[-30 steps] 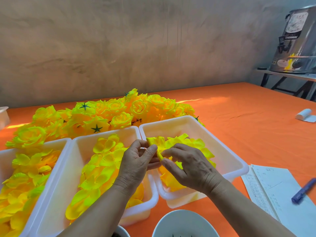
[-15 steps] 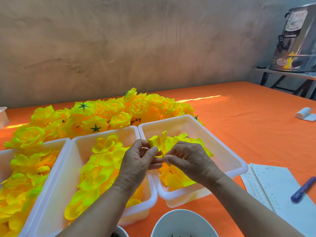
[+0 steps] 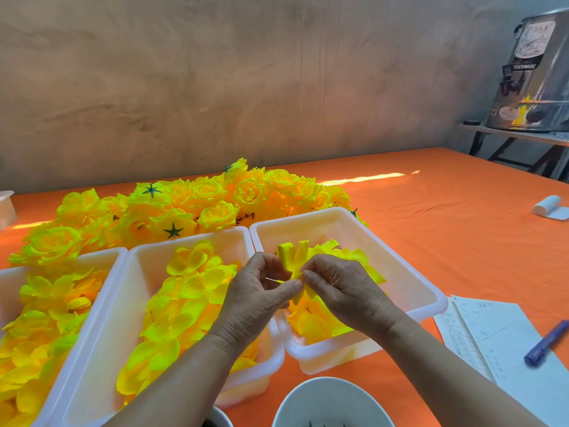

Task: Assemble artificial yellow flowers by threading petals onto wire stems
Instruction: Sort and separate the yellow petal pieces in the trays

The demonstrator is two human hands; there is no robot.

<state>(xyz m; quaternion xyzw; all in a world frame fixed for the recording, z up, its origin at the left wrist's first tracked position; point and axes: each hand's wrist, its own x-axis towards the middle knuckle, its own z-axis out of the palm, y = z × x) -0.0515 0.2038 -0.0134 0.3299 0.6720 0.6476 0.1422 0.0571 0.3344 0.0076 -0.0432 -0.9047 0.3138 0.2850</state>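
Observation:
A yellow petal piece [image 3: 292,257] stands upright between my two hands, above the right white bin [image 3: 409,272]. My left hand [image 3: 261,294] pinches its base from the left, and my right hand [image 3: 341,288] pinches it from the right, fingertips nearly touching. Any wire stem is hidden by my fingers. Loose yellow petals fill the right bin, the middle bin [image 3: 104,334] and the left bin [image 3: 18,272]. Finished yellow flowers [image 3: 191,204] with green star backs are heaped behind the bins.
An orange cloth [image 3: 446,217] covers the table. A white bowl [image 3: 326,402] sits at the near edge. Papers [image 3: 492,343] and a blue marker [image 3: 546,343] lie at the right, a white roll [image 3: 548,206] farther back. A metal urn [image 3: 535,75] stands on a side table.
Both hands have lifted slightly from the right bin, drawing the petal piece up. The piece has turned from lying flat to standing upright between my fingertips.

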